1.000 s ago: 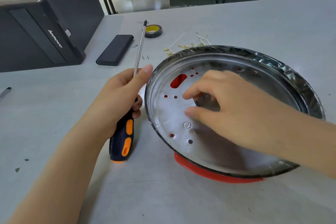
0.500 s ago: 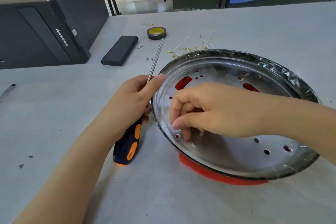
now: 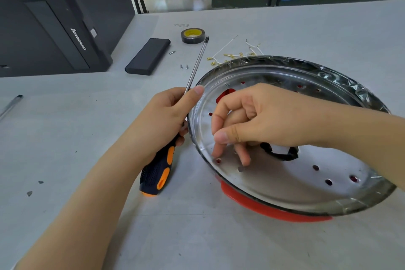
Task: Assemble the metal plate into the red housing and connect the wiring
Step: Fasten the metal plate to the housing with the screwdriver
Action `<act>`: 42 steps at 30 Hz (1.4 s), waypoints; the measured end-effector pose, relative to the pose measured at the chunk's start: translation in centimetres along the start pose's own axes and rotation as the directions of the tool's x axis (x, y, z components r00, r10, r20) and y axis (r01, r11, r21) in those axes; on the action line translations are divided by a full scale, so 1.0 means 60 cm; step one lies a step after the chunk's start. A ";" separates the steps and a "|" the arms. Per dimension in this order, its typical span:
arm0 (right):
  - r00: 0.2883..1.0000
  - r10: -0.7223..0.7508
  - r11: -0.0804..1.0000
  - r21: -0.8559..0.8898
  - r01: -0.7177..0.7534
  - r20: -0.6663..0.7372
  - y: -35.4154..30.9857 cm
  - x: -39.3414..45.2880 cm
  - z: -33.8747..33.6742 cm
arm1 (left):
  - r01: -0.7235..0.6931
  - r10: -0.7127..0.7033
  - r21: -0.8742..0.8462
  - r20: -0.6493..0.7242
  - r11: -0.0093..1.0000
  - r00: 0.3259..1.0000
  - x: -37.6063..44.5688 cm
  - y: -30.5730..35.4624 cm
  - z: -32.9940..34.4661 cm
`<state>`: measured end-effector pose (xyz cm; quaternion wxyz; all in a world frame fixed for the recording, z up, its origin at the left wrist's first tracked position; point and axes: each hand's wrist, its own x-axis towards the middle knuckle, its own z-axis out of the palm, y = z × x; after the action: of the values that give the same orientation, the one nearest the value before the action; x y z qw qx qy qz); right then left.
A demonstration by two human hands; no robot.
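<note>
**Seating the plate and lining up a screw hole**

I am watching from the head camera as the metal plate [image 3: 285,182] is sitting inside the red housing [image 3: 263,206], which is peeking out only along the near edge beneath it. Both are resting on the grey table [image 3: 87,138], right of centre. Red is showing through the plate's small holes and through 1 larger slot near the far left.

The left hand [image 3: 162,125] is wrapping its fingers round the screwdriver [image 3: 160,171], thumb laid along the shaft just beside the plate's rim, with the tip pointing away toward the roll of tape [image 3: 192,36]. The tool is idle, not on any screw.

The right hand [image 3: 263,120] is reaching into the plate with its fingers curled, fingertips [image 3: 215,151] touching down near a hole at the near left. I cannot tell whether it is pinching a screw or only pressing the plate; anything between the fingers is hidden.

I am judging this as the fastening step: the plate is placed but not yet screwed down, and the wiring is not yet connected. The wires [image 3: 230,52] with brass terminals are lying loose beyond the far rim, and 2 screws [image 3: 184,66] are lying well apart from the plate, near the black case [image 3: 149,56].

The next move is calling for a screw standing upright in a hole that is matching the housing below, then the screwdriver tip swinging round to meet it while the right hand is steadying the plate.
</note>
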<state>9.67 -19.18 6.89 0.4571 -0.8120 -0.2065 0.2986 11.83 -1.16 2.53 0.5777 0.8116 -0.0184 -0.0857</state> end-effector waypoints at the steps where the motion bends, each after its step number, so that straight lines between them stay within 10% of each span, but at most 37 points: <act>1: 1.000 0.013 1.000 0.018 -0.013 0.001 0.000 0.000 -0.001 | 0.001 -0.001 -0.001 0.002 1.000 1.000 0.000 0.000 0.000; 10: 0.973 0.153 0.987 0.027 -0.160 0.173 -0.002 0.002 -0.005 | 0.017 -0.016 0.040 -0.010 0.999 1.000 0.001 -0.001 -0.002; 42: 0.969 0.226 0.974 -0.041 -0.223 0.101 -0.023 0.012 0.012 | 0.011 -0.011 0.048 -0.002 0.999 1.000 -0.002 0.004 -0.001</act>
<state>9.63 -17.59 7.59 0.3970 -0.8198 -0.1415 0.3876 11.74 -1.15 2.76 0.5574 0.8254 -0.0157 -0.0877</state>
